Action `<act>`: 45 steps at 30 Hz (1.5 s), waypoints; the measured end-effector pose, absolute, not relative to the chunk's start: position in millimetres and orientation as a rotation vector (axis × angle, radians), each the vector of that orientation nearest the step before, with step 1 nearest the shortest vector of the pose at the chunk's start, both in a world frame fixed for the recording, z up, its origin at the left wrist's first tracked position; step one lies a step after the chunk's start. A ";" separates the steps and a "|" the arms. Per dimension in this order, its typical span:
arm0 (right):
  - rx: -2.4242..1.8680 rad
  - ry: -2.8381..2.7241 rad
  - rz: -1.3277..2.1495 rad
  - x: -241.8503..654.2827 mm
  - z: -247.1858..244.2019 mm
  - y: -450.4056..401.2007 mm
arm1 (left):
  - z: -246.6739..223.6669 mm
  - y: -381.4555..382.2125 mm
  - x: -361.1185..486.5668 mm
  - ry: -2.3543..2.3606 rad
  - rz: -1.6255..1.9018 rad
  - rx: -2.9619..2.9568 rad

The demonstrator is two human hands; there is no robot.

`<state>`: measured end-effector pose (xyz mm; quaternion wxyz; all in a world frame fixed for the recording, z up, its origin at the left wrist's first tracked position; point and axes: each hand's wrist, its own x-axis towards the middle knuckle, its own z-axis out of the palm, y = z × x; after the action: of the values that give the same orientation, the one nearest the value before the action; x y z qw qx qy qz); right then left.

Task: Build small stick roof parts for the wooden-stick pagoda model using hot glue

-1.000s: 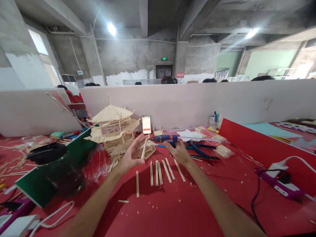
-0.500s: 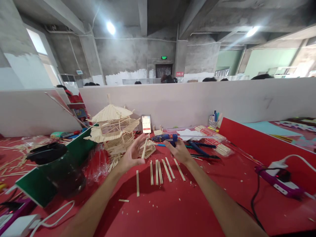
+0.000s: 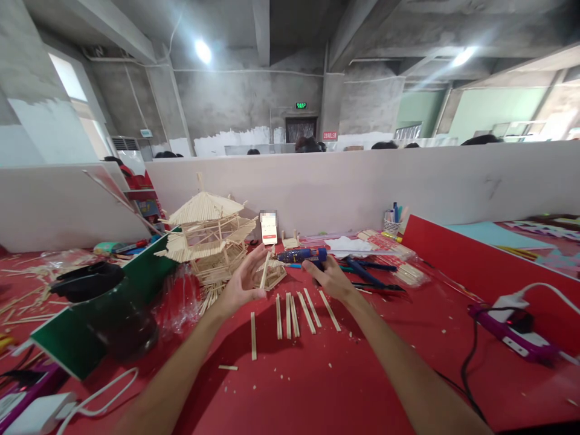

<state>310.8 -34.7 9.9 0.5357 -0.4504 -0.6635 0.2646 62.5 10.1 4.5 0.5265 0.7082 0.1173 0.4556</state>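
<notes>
My left hand (image 3: 244, 279) is closed on a pale wooden stick (image 3: 265, 270), held tilted between thumb and fingers. In my right hand (image 3: 334, 279) is a blue glue gun (image 3: 301, 255), its nozzle pointing left at the upper part of the stick. Whether the tip touches the wood I cannot tell. Several more sticks (image 3: 293, 315) lie in a loose row on the red table (image 3: 344, 386) below my hands. Behind my left hand stands a tiered pavilion model (image 3: 206, 235) made of sticks. A smaller stick frame (image 3: 275, 275) sits partly hidden behind the held stick.
A lit phone (image 3: 269, 228) leans on the white partition (image 3: 326, 187). Pliers (image 3: 369, 275) and bagged sticks (image 3: 410, 272) lie to the right. A dark-lidded jar (image 3: 113, 320) stands left, by a green board (image 3: 58, 344). A purple power strip (image 3: 516, 338) lies far right.
Both hands stay almost in place, with the glue gun's nozzle still near the top of the held stick. The sticks on the table have not moved.
</notes>
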 end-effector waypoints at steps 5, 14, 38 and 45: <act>-1.117 -1.632 0.544 310.1 10.9 -34.5 | 4.2 10.4 62.2 0.289 1.088 1.692; -1.058 -1.682 0.564 310.0 8.8 -37.1 | 4.7 11.0 61.2 0.294 1.077 1.688; -1.001 -1.593 0.806 307.0 13.4 -47.3 | 10.2 6.1 63.3 0.367 1.111 1.682; -1.019 -1.611 0.777 308.2 10.9 -44.7 | 12.0 5.6 65.0 0.357 1.120 1.654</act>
<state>308.2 -44.7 10.9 0.5157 -0.4242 -0.6705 0.3235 65.0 5.6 12.0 0.5278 0.6923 0.1493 0.4689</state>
